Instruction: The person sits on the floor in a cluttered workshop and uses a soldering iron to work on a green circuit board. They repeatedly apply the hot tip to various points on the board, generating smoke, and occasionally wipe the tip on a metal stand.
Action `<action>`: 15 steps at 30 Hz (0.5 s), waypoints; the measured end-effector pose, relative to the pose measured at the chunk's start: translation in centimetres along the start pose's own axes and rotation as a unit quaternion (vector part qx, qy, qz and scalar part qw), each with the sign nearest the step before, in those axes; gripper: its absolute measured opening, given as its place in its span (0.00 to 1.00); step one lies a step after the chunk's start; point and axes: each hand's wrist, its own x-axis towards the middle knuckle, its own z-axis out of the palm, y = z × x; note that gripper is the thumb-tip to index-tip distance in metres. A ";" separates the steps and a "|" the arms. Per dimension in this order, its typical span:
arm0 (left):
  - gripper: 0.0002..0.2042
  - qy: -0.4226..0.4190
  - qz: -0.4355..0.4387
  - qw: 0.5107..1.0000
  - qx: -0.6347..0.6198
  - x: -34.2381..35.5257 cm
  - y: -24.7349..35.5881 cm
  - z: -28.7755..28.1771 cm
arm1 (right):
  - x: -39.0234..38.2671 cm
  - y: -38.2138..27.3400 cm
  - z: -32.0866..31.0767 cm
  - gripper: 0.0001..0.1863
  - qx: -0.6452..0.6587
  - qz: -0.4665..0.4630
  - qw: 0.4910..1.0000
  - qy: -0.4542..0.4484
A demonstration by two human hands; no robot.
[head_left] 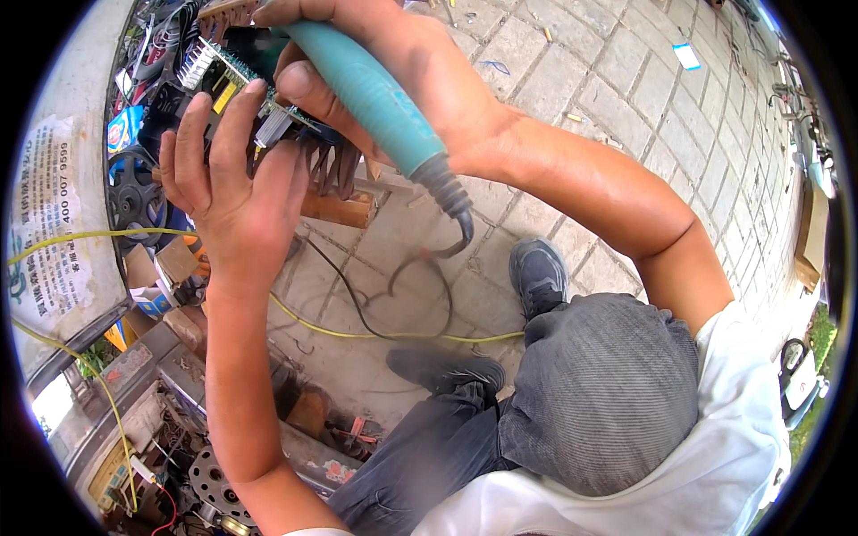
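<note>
My right hand (438,85) is wrapped round a thick teal handle with a ribbed cord end, which looks like a soldering iron (362,85). The tool's working tip is hidden beyond my fingers. A black cord (466,234) runs down from it. My left hand (246,192) has its fingers stretched and apart. Its index fingertip rests against or just in front of a green circuit board (284,113) with white connectors and a yellow part. The board stands tilted by a black casing (165,114), partly covered by both hands.
A wooden block (344,208) lies under the work. A yellow cable (357,333) crosses the paving. At left are a printed white panel (63,214), a black wheel (134,192) and boxes. Metal machine parts (214,491) lie lower left. My shoes (538,272) stand on the paving.
</note>
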 end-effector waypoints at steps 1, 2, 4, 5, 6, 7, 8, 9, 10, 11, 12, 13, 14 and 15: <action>0.07 -0.006 0.001 1.000 0.008 0.0 0.0 0.0 | 0.1 -0.1 -0.2 0.18 0.003 0.011 1.000 -0.011; 0.07 -0.011 0.003 1.000 0.016 0.0 0.1 0.0 | 0.3 -0.3 -0.5 0.18 0.006 0.023 0.999 -0.022; 0.07 -0.021 0.015 0.999 0.038 0.0 0.1 -0.1 | 0.3 -0.4 -0.8 0.18 0.009 0.034 0.999 -0.033; 0.07 -0.026 0.027 0.998 0.052 0.0 0.0 -0.1 | 0.3 -0.3 -0.8 0.18 0.010 0.035 0.999 -0.033; 0.07 -0.031 0.038 0.997 0.066 0.1 0.0 -0.1 | 0.3 -0.2 -0.7 0.18 0.011 0.035 0.999 -0.033; 0.07 -0.028 0.044 0.997 0.059 0.2 -0.1 -0.1 | 0.3 -0.2 -0.6 0.18 0.013 0.033 0.999 -0.025; 0.06 -0.024 0.051 0.997 0.051 0.3 -0.2 0.0 | 0.3 -0.2 -0.5 0.18 0.014 0.030 0.999 -0.017; 0.06 -0.020 0.057 0.997 0.044 0.4 -0.3 0.0 | 0.3 -0.2 -0.3 0.18 0.016 0.028 0.999 -0.009; 0.06 -0.021 0.068 0.997 0.043 0.3 -0.4 0.1 | 0.2 -0.1 -0.1 0.18 0.023 0.028 0.999 0.004; 0.05 -0.022 0.079 0.996 0.042 0.1 -0.6 0.2 | 0.2 0.0 0.1 0.18 0.029 0.028 0.999 0.016; 0.05 -0.023 0.089 0.995 0.042 0.0 -0.6 0.3 | 0.2 0.0 0.2 0.18 0.035 0.028 0.999 0.029; 0.04 -0.020 0.091 0.995 0.044 0.0 -0.7 0.3 | 0.2 -0.1 0.1 0.18 0.044 0.052 0.997 0.021; 0.04 -0.018 0.094 0.994 0.047 0.1 -0.9 0.2 | 0.2 -0.5 0.0 0.18 0.053 0.076 0.996 0.014; 0.03 -0.015 0.096 0.994 0.050 0.2 -1.0 0.1 | 0.3 -1.0 -0.1 0.18 0.062 0.099 0.993 0.006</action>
